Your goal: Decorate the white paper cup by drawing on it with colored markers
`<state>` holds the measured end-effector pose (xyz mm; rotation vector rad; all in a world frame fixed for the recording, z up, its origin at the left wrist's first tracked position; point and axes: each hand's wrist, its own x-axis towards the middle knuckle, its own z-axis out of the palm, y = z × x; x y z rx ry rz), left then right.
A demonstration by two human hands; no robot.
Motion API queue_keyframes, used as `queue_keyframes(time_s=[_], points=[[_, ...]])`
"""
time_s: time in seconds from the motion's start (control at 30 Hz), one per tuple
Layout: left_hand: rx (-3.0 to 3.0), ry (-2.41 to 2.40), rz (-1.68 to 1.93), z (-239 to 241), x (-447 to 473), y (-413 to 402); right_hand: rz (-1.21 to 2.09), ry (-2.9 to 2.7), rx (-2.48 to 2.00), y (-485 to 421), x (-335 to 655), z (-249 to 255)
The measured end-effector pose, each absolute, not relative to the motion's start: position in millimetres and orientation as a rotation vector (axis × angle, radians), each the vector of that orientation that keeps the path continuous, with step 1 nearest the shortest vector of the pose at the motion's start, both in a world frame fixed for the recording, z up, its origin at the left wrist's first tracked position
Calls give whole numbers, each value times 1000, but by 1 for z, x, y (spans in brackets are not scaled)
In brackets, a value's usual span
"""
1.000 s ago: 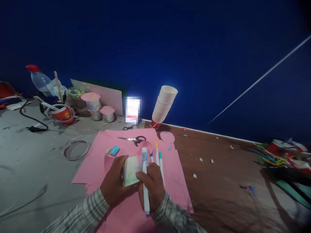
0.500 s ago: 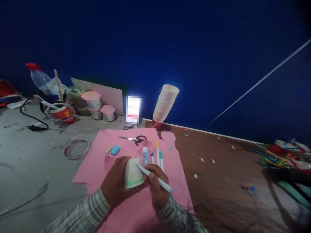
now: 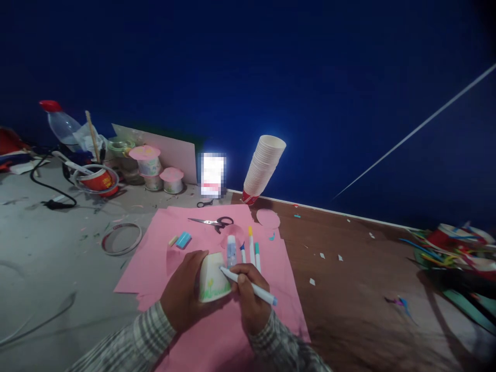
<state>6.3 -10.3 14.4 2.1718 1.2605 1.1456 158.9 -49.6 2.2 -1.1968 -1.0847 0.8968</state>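
A white paper cup (image 3: pixel 214 276) with green grass and a yellow flower drawn along its wide rim is held upside down, slightly tilted. My left hand (image 3: pixel 185 287) is closed around its left side. In my right hand (image 3: pixel 251 294) is a white marker (image 3: pixel 256 291), pinched like a pen, its tip at the cup's upper right wall. Just beyond the cup lie a glue stick (image 3: pixel 231 250), a blue-tipped marker (image 3: pixel 243 252), a yellow-tipped marker (image 3: pixel 251 245) and a teal-capped marker (image 3: pixel 258 256). They rest on pink paper (image 3: pixel 155 258).
Scissors (image 3: pixel 217 223), a blue eraser (image 3: pixel 183 239) and a pink paper disc (image 3: pixel 268 218) lie beyond my hands. A tall leaning stack of paper cups (image 3: pixel 263 165) stands by the wall. Left are a tape roll (image 3: pixel 122 238) and decorated cups (image 3: pixel 172 181); paper scraps dot the brown surface.
The marker's tip has shifted very slightly down and right on the cup, with my right hand following. My left hand and the cup have barely moved.
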Motion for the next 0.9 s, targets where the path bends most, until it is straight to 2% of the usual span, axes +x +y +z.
queue_keyframes(time_s=[0.6,0.9], points=[[2224,1257,1160,5,3,-10,1015,-985,-1138,-56,159,1],[2261,1235,1139,7,3,-8,927,-1029,-1179,-52,156,7]])
